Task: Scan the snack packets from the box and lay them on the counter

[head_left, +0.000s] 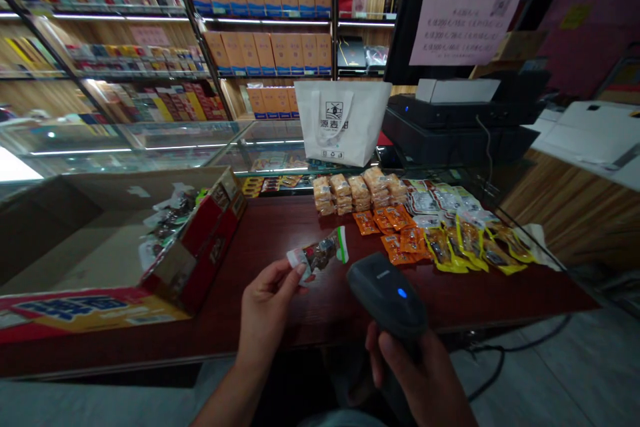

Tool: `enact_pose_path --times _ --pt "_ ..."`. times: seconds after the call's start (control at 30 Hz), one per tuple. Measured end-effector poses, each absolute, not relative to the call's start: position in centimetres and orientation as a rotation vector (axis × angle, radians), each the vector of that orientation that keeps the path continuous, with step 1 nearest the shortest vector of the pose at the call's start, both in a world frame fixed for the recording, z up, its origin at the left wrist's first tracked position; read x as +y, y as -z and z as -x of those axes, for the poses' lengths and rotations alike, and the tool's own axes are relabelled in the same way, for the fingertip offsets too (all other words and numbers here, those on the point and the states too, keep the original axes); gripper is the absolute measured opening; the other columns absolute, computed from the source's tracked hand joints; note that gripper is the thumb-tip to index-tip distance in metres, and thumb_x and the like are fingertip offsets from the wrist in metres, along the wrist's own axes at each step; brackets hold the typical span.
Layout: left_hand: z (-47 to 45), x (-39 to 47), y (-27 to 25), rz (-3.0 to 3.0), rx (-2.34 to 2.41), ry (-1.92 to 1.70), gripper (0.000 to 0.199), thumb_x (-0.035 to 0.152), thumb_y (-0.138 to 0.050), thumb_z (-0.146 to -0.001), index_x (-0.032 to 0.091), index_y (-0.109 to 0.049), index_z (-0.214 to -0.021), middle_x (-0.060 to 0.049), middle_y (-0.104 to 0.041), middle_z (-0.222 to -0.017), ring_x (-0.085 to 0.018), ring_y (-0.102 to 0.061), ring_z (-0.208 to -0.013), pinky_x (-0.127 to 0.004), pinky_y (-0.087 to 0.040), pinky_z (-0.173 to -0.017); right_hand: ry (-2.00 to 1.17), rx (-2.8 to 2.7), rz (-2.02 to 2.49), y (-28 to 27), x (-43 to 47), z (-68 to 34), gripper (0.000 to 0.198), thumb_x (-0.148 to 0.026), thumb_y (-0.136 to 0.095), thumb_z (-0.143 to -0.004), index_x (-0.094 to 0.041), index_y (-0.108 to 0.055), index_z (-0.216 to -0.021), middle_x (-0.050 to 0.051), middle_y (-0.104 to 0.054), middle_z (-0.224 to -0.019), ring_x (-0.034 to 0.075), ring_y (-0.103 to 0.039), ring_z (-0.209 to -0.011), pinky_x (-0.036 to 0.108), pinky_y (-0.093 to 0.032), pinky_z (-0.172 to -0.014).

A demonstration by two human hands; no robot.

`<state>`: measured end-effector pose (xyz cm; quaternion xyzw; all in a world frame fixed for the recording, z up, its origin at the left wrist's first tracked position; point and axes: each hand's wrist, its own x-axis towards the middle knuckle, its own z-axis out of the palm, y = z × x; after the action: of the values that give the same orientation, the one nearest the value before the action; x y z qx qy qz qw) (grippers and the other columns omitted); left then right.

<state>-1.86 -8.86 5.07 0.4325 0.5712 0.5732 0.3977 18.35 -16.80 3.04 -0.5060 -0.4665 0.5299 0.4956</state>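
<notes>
Between thumb and fingers, my left hand (273, 300) pinches one end of a small clear snack packet (323, 252) with dark pieces inside and a green-edged end. My right hand (420, 373) is wrapped round the handle of a black barcode scanner (387, 290), whose blue light glows on top. The scanner's head points at the packet, with a small gap between them. Both are above the dark red counter (280, 227). To the left, an open cardboard box (200, 240) holds several similar packets (173, 217) along its right side.
Stacked wrapped biscuits (353, 193), orange sachets (400, 233), silvery packets (435, 197) and yellow-edged packets (465, 243) lie at the counter's right. Behind them stand a white tote bag (340, 123) and a monitor (407, 27) with a pink notice. A cable (530, 227) runs along the right.
</notes>
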Motion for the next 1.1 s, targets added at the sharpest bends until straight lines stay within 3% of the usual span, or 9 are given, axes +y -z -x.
enact_pose_path --times 0.7,1.1 --pt "2.2 -8.7 -4.5 -1.130 1.438 -1.460 0.027 0.038 -0.080 -0.071 0.016 -0.078 -0.087 -0.004 -0.079 -0.083 -0.020 -0.073 -0.071 -0.028 -0.062 -0.063 -1.306 -1.196 1.284 -4.5 -16.2 -17.9 0.058 -0.074 -0.060 -0.085 -0.016 -0.065 -0.079 -0.001 -0.058 -0.054 0.014 -0.054 -0.051 0.026 -0.043 -0.055" --pt "1.0 -5.8 -1.4 -1.018 1.324 -1.212 0.043 0.048 -0.084 -0.063 0.015 -0.072 -0.088 -0.007 -0.078 -0.084 -0.020 -0.074 -0.069 -0.024 -0.057 -0.056 -1.138 -1.018 1.368 -2.7 -16.4 -21.1 0.055 -0.072 -0.061 -0.086 -0.017 -0.067 -0.078 -0.002 -0.059 -0.049 0.014 -0.054 -0.050 0.025 -0.044 -0.055"
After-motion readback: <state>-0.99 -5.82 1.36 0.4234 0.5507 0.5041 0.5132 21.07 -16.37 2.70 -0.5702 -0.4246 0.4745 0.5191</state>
